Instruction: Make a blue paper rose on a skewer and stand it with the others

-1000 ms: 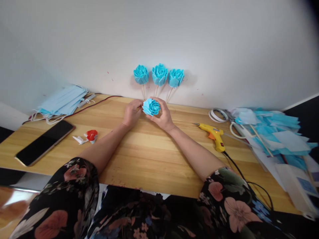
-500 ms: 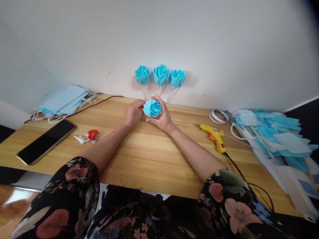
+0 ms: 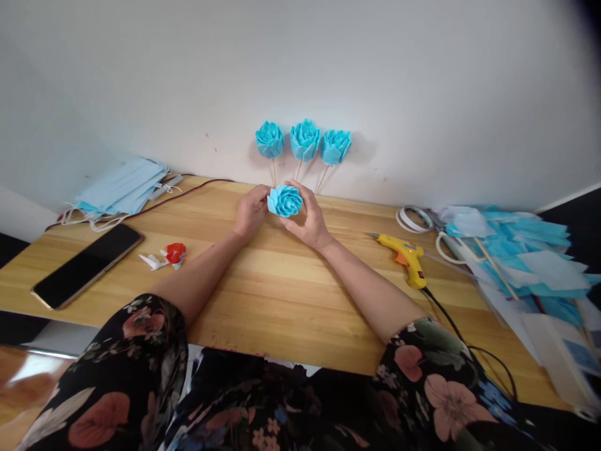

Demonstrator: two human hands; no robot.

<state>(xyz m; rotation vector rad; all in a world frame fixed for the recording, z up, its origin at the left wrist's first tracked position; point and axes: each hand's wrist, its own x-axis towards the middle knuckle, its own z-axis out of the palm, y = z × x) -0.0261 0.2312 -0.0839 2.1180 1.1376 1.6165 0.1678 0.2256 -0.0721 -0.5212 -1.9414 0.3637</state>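
Between my hands, over the far middle of the table, is a blue handmade flower with its layered petals facing up toward me. My right hand curves around the flower's right side, thumb below and fingers above. My left hand is closed at the flower's left edge; its fingertips are partly hidden behind the petals, and a stem is not visible. Just beyond, three similar blue flowers on thin sticks lean against the wall.
A yellow glue gun with a black cord lies right, near a tape roll. Blue and white sheets are heaped at far right. On the left are face masks, a phone and a small red-and-white item.
The flower has shifted slightly left and has turned a little, showing more of its centre. My right hand's thumb and fingers have moved slightly with it.
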